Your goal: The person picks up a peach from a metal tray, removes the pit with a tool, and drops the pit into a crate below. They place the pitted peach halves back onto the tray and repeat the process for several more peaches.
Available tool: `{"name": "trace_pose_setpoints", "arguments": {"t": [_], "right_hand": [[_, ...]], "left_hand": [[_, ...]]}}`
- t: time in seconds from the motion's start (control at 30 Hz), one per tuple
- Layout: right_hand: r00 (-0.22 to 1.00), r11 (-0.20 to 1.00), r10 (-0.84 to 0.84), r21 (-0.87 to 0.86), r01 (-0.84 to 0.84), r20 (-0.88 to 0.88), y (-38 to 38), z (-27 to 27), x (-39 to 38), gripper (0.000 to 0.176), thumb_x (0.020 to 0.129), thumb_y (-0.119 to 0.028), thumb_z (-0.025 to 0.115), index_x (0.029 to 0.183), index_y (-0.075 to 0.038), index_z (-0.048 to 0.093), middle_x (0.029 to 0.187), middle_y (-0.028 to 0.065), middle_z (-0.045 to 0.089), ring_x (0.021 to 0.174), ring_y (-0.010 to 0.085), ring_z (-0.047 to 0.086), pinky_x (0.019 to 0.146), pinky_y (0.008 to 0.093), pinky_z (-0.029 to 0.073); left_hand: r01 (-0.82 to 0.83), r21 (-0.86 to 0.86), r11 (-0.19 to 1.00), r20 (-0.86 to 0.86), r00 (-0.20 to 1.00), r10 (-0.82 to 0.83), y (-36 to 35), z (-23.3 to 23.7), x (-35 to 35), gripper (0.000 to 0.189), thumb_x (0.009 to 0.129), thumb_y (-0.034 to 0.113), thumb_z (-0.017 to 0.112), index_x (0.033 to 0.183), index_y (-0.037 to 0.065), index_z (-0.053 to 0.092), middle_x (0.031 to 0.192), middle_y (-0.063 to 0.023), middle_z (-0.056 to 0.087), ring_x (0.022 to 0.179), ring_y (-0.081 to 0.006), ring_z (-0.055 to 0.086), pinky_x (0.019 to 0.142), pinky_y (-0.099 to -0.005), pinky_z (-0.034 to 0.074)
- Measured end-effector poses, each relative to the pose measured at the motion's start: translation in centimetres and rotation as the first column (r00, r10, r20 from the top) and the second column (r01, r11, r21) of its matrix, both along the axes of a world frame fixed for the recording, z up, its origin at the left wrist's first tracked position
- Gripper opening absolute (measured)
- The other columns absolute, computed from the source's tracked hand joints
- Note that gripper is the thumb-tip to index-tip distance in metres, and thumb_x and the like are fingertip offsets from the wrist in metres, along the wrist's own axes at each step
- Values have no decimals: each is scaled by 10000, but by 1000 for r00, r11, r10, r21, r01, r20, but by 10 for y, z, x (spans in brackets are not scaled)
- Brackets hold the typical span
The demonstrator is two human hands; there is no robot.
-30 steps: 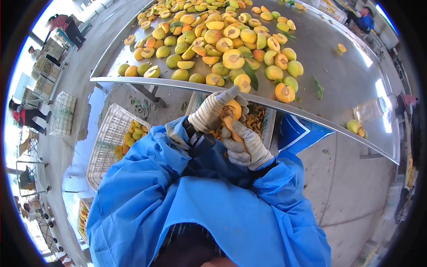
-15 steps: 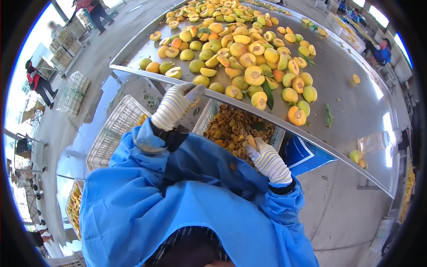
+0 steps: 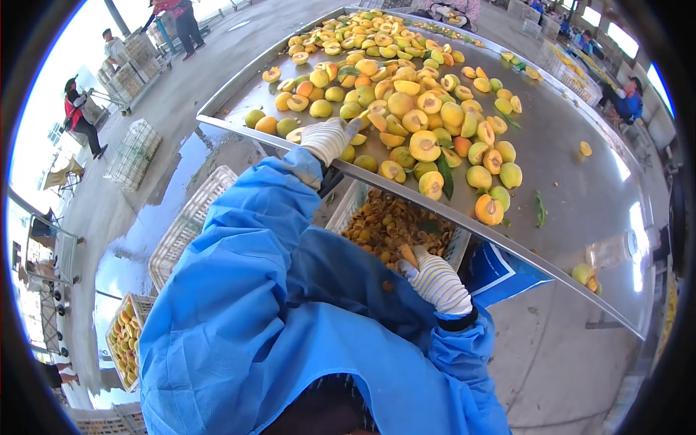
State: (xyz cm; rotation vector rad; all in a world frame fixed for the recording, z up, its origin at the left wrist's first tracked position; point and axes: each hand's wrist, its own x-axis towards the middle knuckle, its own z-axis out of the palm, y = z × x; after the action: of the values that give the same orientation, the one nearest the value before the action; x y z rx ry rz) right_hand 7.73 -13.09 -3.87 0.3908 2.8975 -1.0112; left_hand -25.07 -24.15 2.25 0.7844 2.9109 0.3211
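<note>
My left hand (image 3: 328,140), in a striped glove, reaches over the front rim of the metal table (image 3: 554,156) among whole and halved yellow peaches (image 3: 424,146). Its thumb stands out from the fingers, which are partly hidden; I see no fruit in its grip. My right hand (image 3: 441,284), gloved alike, is closed round a tool with a tan handle (image 3: 408,254), low in front of the table. Below the table's edge, beside that hand, a white crate (image 3: 346,205) holds brown pits and scraps (image 3: 388,226).
A second white crate (image 3: 190,217) stands on the floor to the left, and one filled with peaches (image 3: 127,337) lies nearer. A blue printed bag (image 3: 500,272) hangs under the table. A clear plastic container (image 3: 611,251) lies on the tabletop's right. Other people work farther off.
My left hand has moved forward and right, from the table's front rim to over the fruit. My right hand keeps the tool near the crate. The view has shifted slightly.
</note>
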Motion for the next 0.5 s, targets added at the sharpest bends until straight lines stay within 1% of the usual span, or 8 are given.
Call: {"name": "trace_pose_setpoints", "arguments": {"t": [0.07,0.2,0.23,0.33,0.4,0.43,0.47,0.5], "right_hand": [[1000,999,17,-34,-17,-1,-1,2,0,439,942,-402,524,1103,4,559,864,294,646,862,459,622,755,524,482],[1000,998,23,-61,-23,4,-2,7,1,431,943,-394,519,1114,0,555,871,298,640,874,461,617,765,514,480],[1000,997,16,-71,-17,-5,-3,9,1,434,942,-396,522,1116,0,552,875,299,639,878,462,616,763,515,478],[994,995,-22,-103,11,-104,-4,12,0,428,939,-389,537,1116,0,544,871,296,637,871,463,615,746,512,473],[967,989,-74,-141,40,-245,-7,11,-2,404,936,-370,558,1106,-4,539,849,287,636,843,464,618,717,502,473],[954,966,-138,-249,70,-267,-9,10,-3,391,937,-360,567,1102,-7,536,826,274,633,817,457,619,696,494,470],[939,929,-204,-356,97,-277,-12,9,-4,377,937,-349,576,1097,-10,533,803,260,630,791,449,621,675,486,468],[921,882,-273,-456,122,-280,-15,9,-4,364,937,-339,585,1092,-13,531,780,246,627,765,441,622,653,478,465]], "left_hand": [[31,-85,996,0,1000,-31,22,-20,-14,648,939,627,362,1208,96,621,1119,-173,673,1066,-318,634,916,-428,478],[50,76,996,92,994,-57,21,-26,-20,585,847,490,639,1267,90,571,1188,-181,645,1116,-339,608,960,-411,466],[-29,237,971,173,985,-13,21,-36,-29,645,770,390,758,1302,93,546,1163,-191,654,1077,-348,625,935,-411,487],[27,567,823,41,997,-61,9,-40,-18,658,751,355,788,1306,96,546,1117,-191,669,1029,-318,651,868,-394,522],[-54,810,584,185,968,-168,4,-21,13,542,804,203,754,1294,79,559,1040,-99,686,951,-260,665,789,-338,553],[-283,893,350,413,826,-383,0,-9,39,499,811,162,735,1270,63,566,1049,-87,675,953,-255,661,797,-348,561],[-552,820,150,514,595,-619,-4,-5,62,457,819,121,717,1246,48,573,1058,-76,664,954,-251,657,805,-358,569],[-674,724,147,543,425,-724,-4,-13,75,410,818,95,701,1206,36,580,1066,-79,653,969,-243,651,811,-375,577]]}}
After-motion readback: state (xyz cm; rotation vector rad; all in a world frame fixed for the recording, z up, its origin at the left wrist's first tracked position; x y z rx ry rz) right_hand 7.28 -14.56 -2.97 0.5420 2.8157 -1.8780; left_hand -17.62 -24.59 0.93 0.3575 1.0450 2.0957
